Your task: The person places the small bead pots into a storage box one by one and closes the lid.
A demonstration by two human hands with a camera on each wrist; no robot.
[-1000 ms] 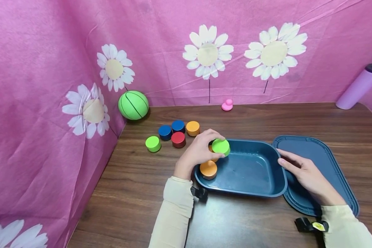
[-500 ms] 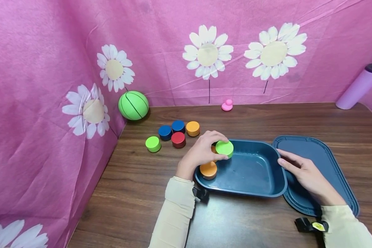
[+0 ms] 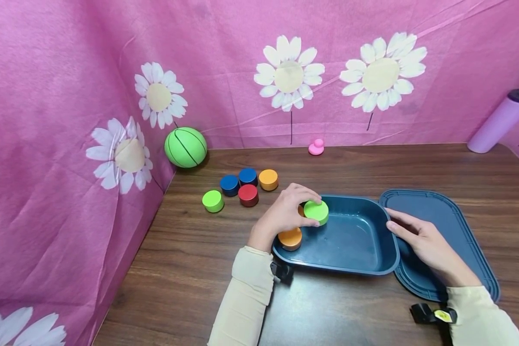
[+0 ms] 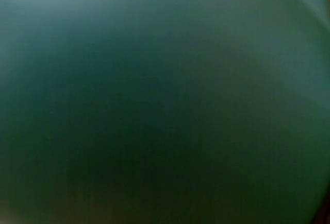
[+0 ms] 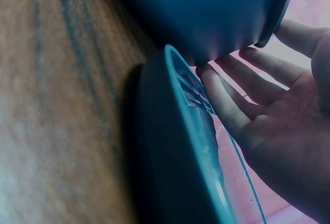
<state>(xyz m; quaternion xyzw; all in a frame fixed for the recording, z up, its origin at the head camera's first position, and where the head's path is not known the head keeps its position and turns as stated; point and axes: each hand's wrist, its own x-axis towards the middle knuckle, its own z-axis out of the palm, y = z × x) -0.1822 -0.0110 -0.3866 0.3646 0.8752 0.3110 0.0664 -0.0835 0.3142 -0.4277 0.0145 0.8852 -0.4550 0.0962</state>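
Note:
My left hand (image 3: 287, 209) pinches a lime-green round block (image 3: 316, 213) between thumb and fingers, inside the left part of a dark blue plastic container (image 3: 335, 268). An orange round block (image 3: 290, 238) lies by the container's left wall; another orange one shows partly behind my fingers. At the right end, my right hand (image 3: 426, 242) holds the container, thumb at the rim. The right wrist view shows its fingers (image 5: 221, 92) against the outside of the container wall (image 5: 206, 23). The left wrist view is only a dark green blur.
A dark blue lid (image 3: 437, 206) lies at the right, partly under my right hand. Left of the container are a green block (image 3: 213, 201), a red block (image 3: 248, 195), two blue blocks (image 3: 229, 185) and an orange block (image 3: 268, 179). Behind stand a green ball (image 3: 185, 147), pink toy (image 3: 316, 147) and purple pump-like cylinder (image 3: 497, 125).
My left hand has moved slightly right and toward me, carrying the lime-green block further into the container. The right hand has stayed in place.

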